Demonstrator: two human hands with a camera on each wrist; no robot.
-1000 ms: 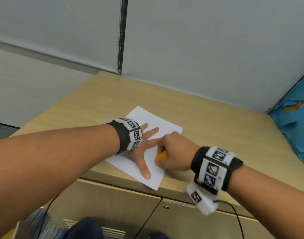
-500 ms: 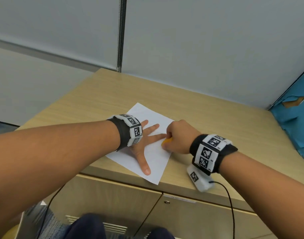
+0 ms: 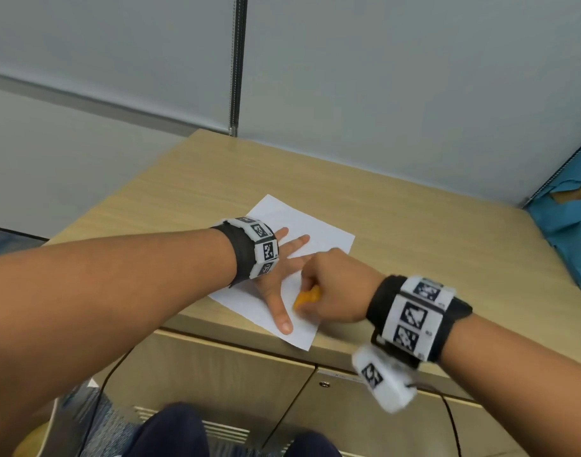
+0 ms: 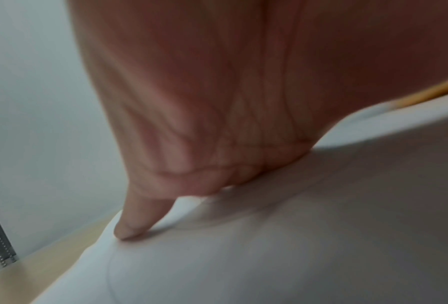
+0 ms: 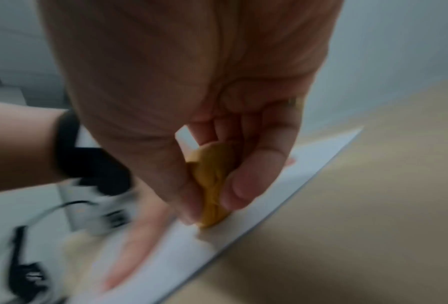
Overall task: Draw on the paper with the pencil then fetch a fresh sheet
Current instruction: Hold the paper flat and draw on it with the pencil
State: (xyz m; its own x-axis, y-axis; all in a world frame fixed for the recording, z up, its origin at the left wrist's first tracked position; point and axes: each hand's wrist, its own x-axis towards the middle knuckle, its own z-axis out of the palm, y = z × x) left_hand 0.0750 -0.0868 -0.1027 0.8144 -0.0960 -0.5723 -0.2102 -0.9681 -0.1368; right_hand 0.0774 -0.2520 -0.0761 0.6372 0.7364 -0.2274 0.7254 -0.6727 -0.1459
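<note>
White rectangular paper sheet (image 3: 319, 232): flat, matte, lying askew on pale wood-grain cabinet top (image 3: 414, 245), near corner reaching the front edge. Faint curved pencil lines visible on its surface in the left wrist view.

Short yellow-orange pencil (image 3: 307, 296): stubby, smooth-painted body; blurred in all views. Pinched between thumb and curled fingers (image 5: 243, 185) of right hand (image 3: 338, 285), lower end down at the sheet near its right edge, just beside the left thumb.

Left hand (image 3: 276, 278): spread flat, palm down, fingers straight, pressing on the sheet; little fingertip touching paper in the left wrist view. Index finger partly hidden behind the right fist.

Black wrist bands with white marker blocks (image 3: 414, 315) on both forearms; thin black cable (image 3: 450, 420) trailing from the right one.

Cabinet front: two wood-grain doors (image 3: 216, 374), small round lock (image 3: 322, 384) at the seam. Grey panel wall (image 3: 414, 77) behind, vertical metal strip (image 3: 238, 61) at its joint. Torn blue covering (image 3: 566, 225) at far right. Dark-clothed knees (image 3: 173, 430) at bottom.
</note>
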